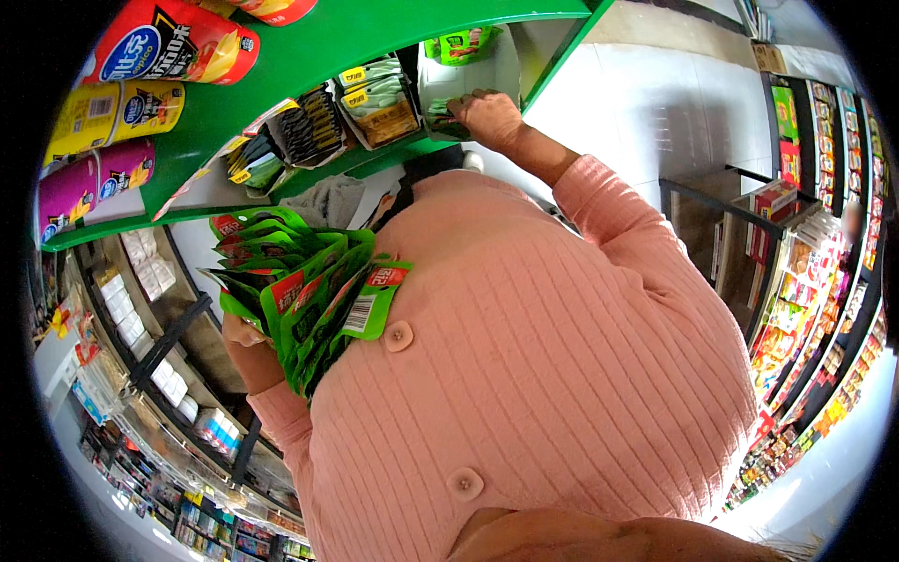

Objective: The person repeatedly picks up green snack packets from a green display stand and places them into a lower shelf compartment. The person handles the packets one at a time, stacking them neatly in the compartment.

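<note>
My left hand (244,330) holds a thick fanned bunch of green snack packets (298,295) against the front of my pink ribbed cardigan (534,337). The packets have red patches with writing, and one shows a barcode. Much of that hand is hidden behind the bunch. My right hand (490,119) reaches into a white open box (469,81) on the lower green shelf. Its curled fingers grip dark green packets (444,121) at the box's near end; the fingertips are partly hidden. Another bright green packet (460,46) lies at the box's far end.
Left of the white box stand boxes of black packets (312,126) and pale green packets (376,95). Chip tubs (179,49) line the green upper shelf (337,35), which overhangs. A dark-framed rack (737,204) stands at right, a shelf of white packs (126,309) at left.
</note>
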Demonstrator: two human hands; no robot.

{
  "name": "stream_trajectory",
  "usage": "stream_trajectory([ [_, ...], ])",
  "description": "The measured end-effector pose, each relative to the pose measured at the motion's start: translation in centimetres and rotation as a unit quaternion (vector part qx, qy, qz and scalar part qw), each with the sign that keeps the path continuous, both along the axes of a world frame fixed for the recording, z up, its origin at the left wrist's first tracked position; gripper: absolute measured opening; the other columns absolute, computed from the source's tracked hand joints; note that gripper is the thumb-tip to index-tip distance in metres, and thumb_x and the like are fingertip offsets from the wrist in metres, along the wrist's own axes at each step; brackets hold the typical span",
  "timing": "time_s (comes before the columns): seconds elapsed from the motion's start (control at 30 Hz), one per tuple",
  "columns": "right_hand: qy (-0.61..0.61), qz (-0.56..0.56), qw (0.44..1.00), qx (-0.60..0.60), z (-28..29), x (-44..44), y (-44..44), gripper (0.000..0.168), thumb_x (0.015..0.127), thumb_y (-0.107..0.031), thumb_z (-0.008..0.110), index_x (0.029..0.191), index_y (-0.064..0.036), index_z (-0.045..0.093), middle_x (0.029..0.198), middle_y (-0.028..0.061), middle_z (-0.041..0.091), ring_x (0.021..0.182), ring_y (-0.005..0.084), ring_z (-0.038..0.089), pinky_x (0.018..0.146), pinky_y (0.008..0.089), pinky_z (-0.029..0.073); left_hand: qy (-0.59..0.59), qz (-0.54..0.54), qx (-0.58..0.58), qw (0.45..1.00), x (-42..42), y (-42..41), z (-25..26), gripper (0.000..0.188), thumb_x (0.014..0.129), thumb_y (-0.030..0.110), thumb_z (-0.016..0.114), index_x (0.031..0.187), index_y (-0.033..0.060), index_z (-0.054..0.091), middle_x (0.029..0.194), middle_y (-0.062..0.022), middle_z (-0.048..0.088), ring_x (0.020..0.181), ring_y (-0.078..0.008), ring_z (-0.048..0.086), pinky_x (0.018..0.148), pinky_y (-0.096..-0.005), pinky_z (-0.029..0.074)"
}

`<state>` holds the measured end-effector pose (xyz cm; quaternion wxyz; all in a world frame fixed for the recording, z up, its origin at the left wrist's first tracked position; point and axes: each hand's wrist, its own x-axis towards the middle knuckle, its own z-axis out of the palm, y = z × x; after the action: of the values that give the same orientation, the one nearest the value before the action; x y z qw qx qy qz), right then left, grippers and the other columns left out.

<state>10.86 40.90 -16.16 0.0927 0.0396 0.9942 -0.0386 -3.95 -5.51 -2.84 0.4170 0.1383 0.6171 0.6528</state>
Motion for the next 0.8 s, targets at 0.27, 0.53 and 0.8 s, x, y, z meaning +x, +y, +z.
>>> stream_trajectory([
  [0.27,-0.104,-0.033,0.994,-0.028,-0.7,0.3,-0.9,0.029,0.079,-0.011,0.053,0.107,-0.005,0.052,0.103,0.0153,0.06,0.099,0.0303,0.059,0.08,0.0399,0.049,0.165,0.031,-0.107,0.98,1.3,0.7,1.2,0.054,0.084,0.035,0.06,0.123,-0.0003,0.045,0.113,-0.0056,0.055,0.097,-0.0173,0.053,0.083,-0.0307,0.044],
  [0.53,-0.121,-0.125,0.982,-0.071,-4.9,-2.2,1.3,0.04,0.077,-0.016,0.057,0.114,-0.004,0.049,0.107,0.0164,0.059,0.101,0.0326,0.058,0.082,0.0425,0.048,0.075,-0.076,0.013,0.994,0.2,2.3,1.4,0.061,0.081,0.037,0.065,0.124,-0.0004,0.043,0.114,-0.0058,0.055,0.097,-0.0169,0.054,0.082,-0.0307,0.045],
  [0.8,-0.137,-0.113,0.984,-0.02,-5.8,-3.8,3.2,0.036,0.076,-0.027,0.062,0.11,-0.015,0.056,0.099,0.0115,0.063,0.09,0.0298,0.062,0.074,0.0417,0.051,0.033,-0.046,0.05,0.997,0.4,2.1,0.8,0.066,0.074,0.033,0.072,0.124,0.0,0.043,0.114,-0.0078,0.055,0.096,-0.02,0.055,0.082,-0.0352,0.046],
])
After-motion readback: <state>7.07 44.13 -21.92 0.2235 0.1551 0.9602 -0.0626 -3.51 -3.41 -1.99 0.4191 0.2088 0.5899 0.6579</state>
